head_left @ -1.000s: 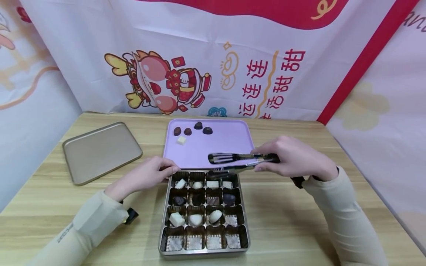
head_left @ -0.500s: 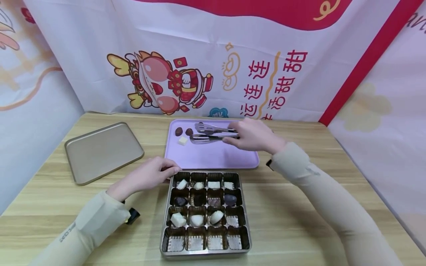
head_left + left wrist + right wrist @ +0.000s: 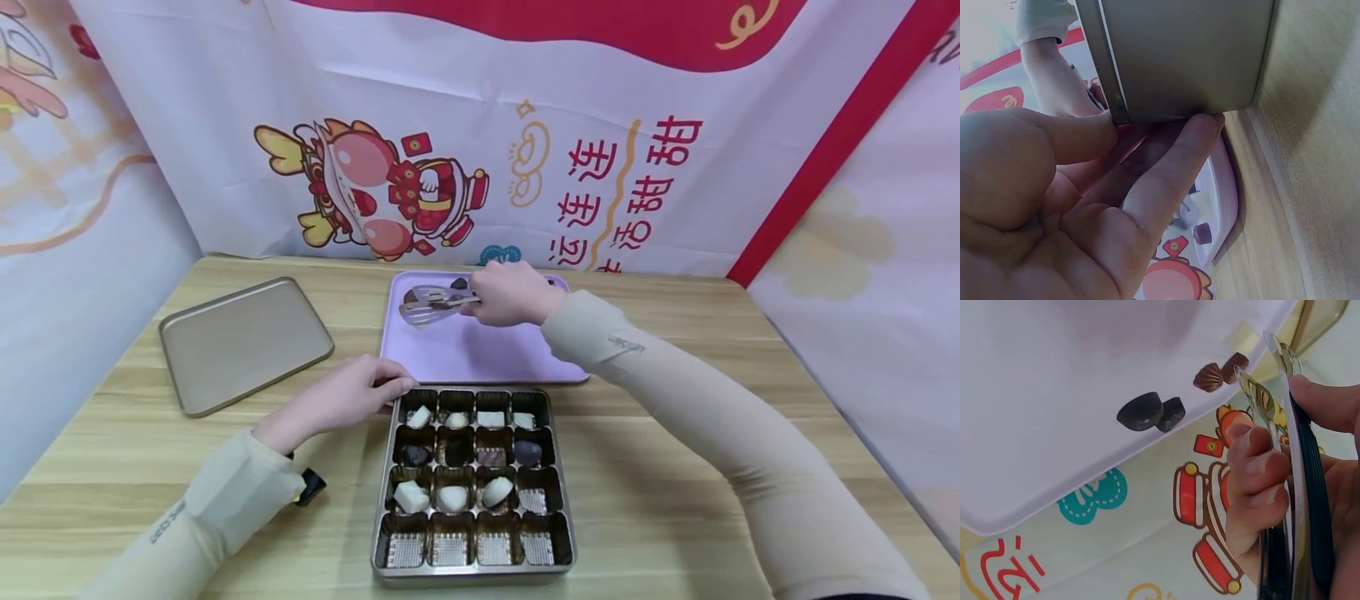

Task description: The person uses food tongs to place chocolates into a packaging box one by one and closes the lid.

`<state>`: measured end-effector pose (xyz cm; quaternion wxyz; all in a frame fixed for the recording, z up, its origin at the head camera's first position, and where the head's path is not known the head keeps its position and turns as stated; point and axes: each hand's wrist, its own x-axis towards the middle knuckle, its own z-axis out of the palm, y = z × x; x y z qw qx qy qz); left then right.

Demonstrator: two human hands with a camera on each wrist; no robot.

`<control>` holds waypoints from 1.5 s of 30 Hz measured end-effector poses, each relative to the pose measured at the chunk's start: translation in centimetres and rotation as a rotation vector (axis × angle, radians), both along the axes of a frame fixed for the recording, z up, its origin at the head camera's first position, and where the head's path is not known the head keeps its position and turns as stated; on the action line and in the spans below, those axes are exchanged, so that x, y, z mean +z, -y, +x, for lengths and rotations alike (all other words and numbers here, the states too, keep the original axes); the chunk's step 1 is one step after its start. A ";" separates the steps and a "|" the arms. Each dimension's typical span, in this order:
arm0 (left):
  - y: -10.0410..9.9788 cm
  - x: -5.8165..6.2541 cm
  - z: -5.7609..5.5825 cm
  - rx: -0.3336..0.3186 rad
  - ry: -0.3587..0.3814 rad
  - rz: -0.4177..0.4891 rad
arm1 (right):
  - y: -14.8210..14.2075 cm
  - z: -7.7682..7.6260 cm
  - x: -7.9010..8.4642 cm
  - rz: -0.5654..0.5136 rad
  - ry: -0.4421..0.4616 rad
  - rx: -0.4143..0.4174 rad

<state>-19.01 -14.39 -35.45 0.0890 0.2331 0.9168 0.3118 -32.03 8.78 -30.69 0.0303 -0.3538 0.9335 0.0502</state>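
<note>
My right hand (image 3: 510,293) grips metal tongs (image 3: 438,303) with dark handles, above the left part of a lilac tray (image 3: 480,360). On this tray, the right wrist view shows a white chocolate (image 3: 1243,337), a brown shell-shaped chocolate (image 3: 1209,377) beside another brown piece (image 3: 1235,365), and dark chocolates (image 3: 1141,411). The tong tips stand apart; nothing is visible between them. My left hand (image 3: 367,390) holds the far left corner of a chocolate box (image 3: 472,575), thumb at its rim. White pieces fill its back row, dark ones the second; three white pieces (image 3: 452,499) lie in the third.
A gold-brown tray (image 3: 247,346) lies at the left of the wooden table (image 3: 660,467). Behind the table hangs a printed cloth (image 3: 450,83). The front row of the box shows ribbed compartment bottoms.
My right hand has carried the tongs from above the box's back edge to the far left of the lilac tray. The left hand has stayed at the box corner. The view has shifted slightly.
</note>
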 end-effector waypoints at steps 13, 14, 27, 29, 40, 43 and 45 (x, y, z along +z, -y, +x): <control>0.0 0.1 0.2 0.007 0.013 -0.003 | -0.4 0.3 -1.5 -0.074 -0.104 0.077; 0.0 0.1 0.2 0.009 0.013 -0.003 | -0.5 0.4 -1.4 -0.074 -0.096 0.075; -0.2 0.1 0.2 -0.002 0.003 -0.005 | -3.8 3.0 0.1 -0.174 -0.073 0.098; -0.2 0.1 0.3 -0.001 0.003 -0.005 | -4.3 3.4 0.4 -0.198 -0.068 0.098; 0.0 0.1 0.3 0.003 -0.010 -0.010 | -7.3 5.3 1.0 -0.240 -0.082 0.048; 0.0 0.1 0.3 0.000 -0.014 -0.009 | -8.1 5.7 1.1 -0.253 -0.083 0.040; 0.0 0.1 0.3 -0.002 -0.016 -0.007 | -8.6 6.0 1.2 -0.262 -0.085 0.043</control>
